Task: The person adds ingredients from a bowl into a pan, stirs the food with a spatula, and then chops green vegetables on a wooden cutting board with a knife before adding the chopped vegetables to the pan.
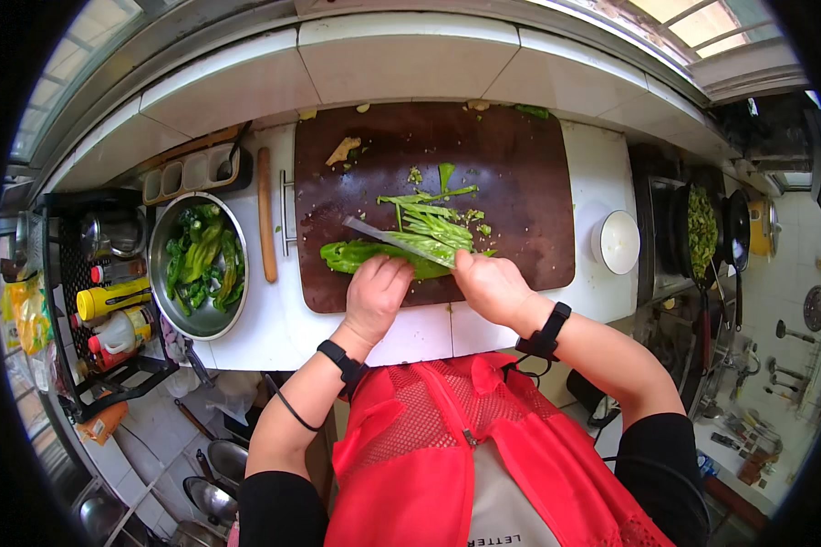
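On a dark brown cutting board [520,150] lies a flattened green pepper [345,256], under the curled fingers of my left hand [378,290]. My right hand [496,287] grips a kitchen knife [397,241] at its right end; the blade slants up to the left, along the pepper's far side. Thin green pepper strips [438,224] are heaped just beyond the blade, with small bits scattered around them. A tan piece that looks like ginger [343,151] sits near the board's far left. The knife's handle is hidden within my right hand.
Left of the board are a wooden rolling pin [267,215], a metal bowl [244,301] with whole green peppers, a seasoning box [195,176] and a black rack [68,369] with bottles. A white bowl [618,242] stands at right, before a stove where a pan holds chopped greens [700,229].
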A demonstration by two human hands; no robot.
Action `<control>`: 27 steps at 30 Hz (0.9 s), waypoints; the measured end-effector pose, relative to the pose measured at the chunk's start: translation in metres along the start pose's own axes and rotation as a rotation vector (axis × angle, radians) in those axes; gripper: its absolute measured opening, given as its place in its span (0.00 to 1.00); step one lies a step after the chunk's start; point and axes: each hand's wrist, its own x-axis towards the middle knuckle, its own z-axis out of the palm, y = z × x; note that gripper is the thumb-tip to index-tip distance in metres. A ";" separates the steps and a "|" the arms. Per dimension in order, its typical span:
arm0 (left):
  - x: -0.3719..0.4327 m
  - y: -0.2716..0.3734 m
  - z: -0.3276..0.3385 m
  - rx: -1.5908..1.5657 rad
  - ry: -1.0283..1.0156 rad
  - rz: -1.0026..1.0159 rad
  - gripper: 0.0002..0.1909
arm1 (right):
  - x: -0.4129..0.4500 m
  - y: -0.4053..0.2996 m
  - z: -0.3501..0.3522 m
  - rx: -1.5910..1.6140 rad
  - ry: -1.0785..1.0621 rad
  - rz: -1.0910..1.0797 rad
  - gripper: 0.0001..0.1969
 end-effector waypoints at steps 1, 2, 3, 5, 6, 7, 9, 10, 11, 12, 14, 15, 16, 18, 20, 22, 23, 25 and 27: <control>-0.001 -0.002 -0.002 0.034 -0.029 0.050 0.15 | -0.004 0.002 -0.003 0.086 0.054 0.044 0.06; -0.003 -0.005 0.000 0.017 -0.014 0.055 0.15 | -0.008 0.004 -0.007 0.172 0.108 0.087 0.06; -0.003 -0.005 0.000 0.020 -0.012 0.054 0.15 | -0.013 0.001 -0.016 0.171 0.108 0.083 0.06; -0.004 -0.006 0.002 0.004 0.036 0.024 0.14 | -0.021 -0.011 -0.046 0.056 -0.110 -0.003 0.07; -0.001 -0.003 0.001 -0.018 0.053 -0.014 0.14 | -0.021 -0.013 -0.052 0.050 -0.163 0.021 0.07; -0.001 -0.003 0.001 -0.021 0.050 -0.017 0.14 | -0.021 -0.013 -0.049 0.052 -0.168 0.022 0.07; -0.001 -0.004 0.003 -0.036 0.068 -0.018 0.14 | -0.018 -0.014 -0.038 0.087 -0.128 0.009 0.07; 0.002 -0.003 0.003 -0.060 0.085 -0.027 0.14 | -0.012 -0.013 -0.029 0.088 -0.126 0.009 0.07; 0.003 -0.002 0.004 -0.059 0.084 -0.024 0.14 | -0.004 -0.013 -0.015 0.090 -0.062 -0.023 0.07; 0.001 -0.002 0.004 -0.073 0.088 -0.029 0.14 | 0.004 -0.016 -0.005 0.091 0.005 -0.060 0.07; -0.001 -0.003 0.004 -0.083 0.093 -0.028 0.13 | 0.007 -0.018 0.001 0.072 0.005 -0.021 0.07; -0.003 -0.005 0.004 -0.084 0.063 -0.029 0.13 | 0.008 -0.014 0.000 0.078 -0.018 0.007 0.06; -0.005 -0.006 0.003 -0.084 0.033 -0.030 0.12 | 0.007 -0.013 0.000 0.074 -0.013 0.007 0.06; -0.006 -0.006 -0.003 -0.052 0.034 0.029 0.12 | 0.002 -0.008 -0.004 0.269 0.079 0.210 0.06; -0.005 -0.008 -0.010 0.016 0.033 0.086 0.12 | -0.012 -0.005 -0.023 0.246 0.038 0.134 0.05; -0.002 -0.008 -0.009 0.000 0.049 0.035 0.12 | -0.024 -0.011 -0.043 0.118 -0.091 0.058 0.06; -0.003 -0.007 -0.008 -0.015 0.067 -0.015 0.12 | -0.026 -0.014 -0.046 0.120 -0.099 0.057 0.06; -0.003 -0.004 -0.009 -0.011 0.073 -0.063 0.12 | -0.026 -0.020 -0.049 0.046 -0.146 0.006 0.06; -0.001 -0.007 -0.007 -0.042 0.088 -0.081 0.13 | -0.017 -0.025 -0.043 0.017 -0.158 0.005 0.06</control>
